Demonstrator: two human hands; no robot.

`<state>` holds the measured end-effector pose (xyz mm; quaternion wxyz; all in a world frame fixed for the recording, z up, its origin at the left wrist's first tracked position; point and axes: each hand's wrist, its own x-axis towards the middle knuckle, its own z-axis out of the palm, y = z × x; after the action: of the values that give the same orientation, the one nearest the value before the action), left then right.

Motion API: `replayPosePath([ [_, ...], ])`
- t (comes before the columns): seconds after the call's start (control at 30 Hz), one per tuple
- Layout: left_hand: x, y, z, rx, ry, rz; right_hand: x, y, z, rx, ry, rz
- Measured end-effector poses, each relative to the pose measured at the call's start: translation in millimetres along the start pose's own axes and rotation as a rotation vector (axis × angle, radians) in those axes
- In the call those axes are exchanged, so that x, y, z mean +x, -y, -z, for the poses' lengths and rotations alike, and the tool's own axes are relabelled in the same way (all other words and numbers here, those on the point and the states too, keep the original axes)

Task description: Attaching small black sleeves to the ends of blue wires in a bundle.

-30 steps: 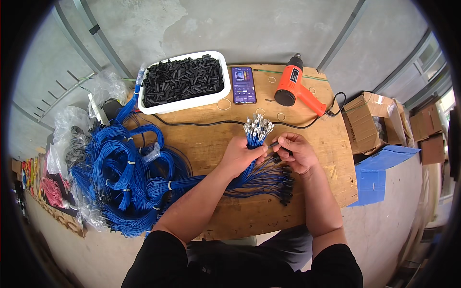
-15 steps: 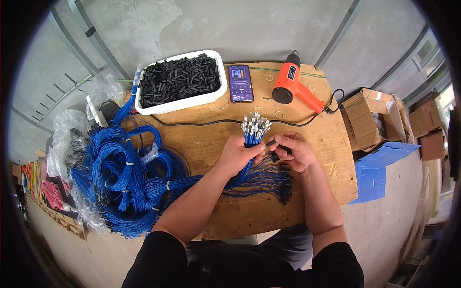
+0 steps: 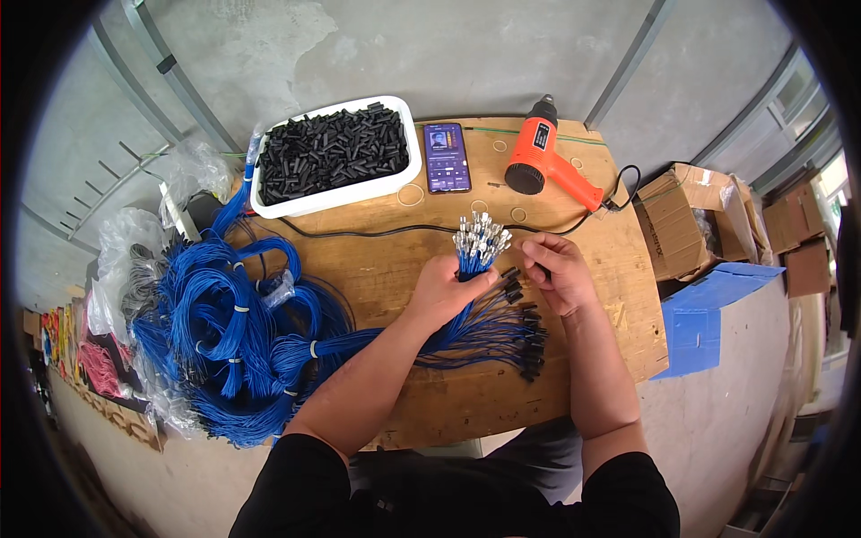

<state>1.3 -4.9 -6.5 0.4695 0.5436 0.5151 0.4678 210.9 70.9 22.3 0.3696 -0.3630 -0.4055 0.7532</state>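
My left hand (image 3: 447, 291) is closed round a bundle of blue wires (image 3: 471, 265), whose bare silvery metal terminals (image 3: 482, 235) fan out above the thumb. Just to the right, my right hand (image 3: 558, 271) is apart from the bundle, thumb and forefinger near the terminals. A dark piece, apparently a short black sleeve (image 3: 543, 270), shows in its curled fingers. Below the hands, several wires spread rightward over the table, their ends covered by black sleeves (image 3: 531, 345). The rest of the blue wire (image 3: 215, 314) lies in tied coils at the left.
A white tub (image 3: 414, 170) heaped with loose black sleeves (image 3: 332, 152) stands at the back of the wooden table (image 3: 404, 408). Beside it lie a phone (image 3: 447, 159), rubber bands (image 3: 410, 195) and an orange heat gun (image 3: 552, 152) with a black cord (image 3: 377, 232). Cardboard boxes (image 3: 682, 220) stand right.
My right hand has drawn slightly back from the bundle, and the black sleeve at its fingertips no longer shows there. The wire it was working at has dropped from its fingers. My left hand keeps its grip.
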Motion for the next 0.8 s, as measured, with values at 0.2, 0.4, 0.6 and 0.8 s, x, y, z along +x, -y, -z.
replayPosePath([
  [0.2,1.1,4.1,-2.7,-0.43,-0.015,0.126,1.6,-4.9,-6.2,0.011,0.03,0.046],
  [0.4,2.3,-0.8,-5.3,-0.412,-0.003,0.102,-1.5,-5.8,-6.1,-0.043,0.041,0.059],
  [0.6,2.4,-4.8,-6.6,-0.504,-0.047,0.192,-0.4,-12.9,-2.4,-0.499,0.083,0.187],
  [0.8,4.3,-1.1,-3.2,-0.552,-0.015,0.139,-3.6,-16.8,-8.7,-1.024,0.172,0.544],
])
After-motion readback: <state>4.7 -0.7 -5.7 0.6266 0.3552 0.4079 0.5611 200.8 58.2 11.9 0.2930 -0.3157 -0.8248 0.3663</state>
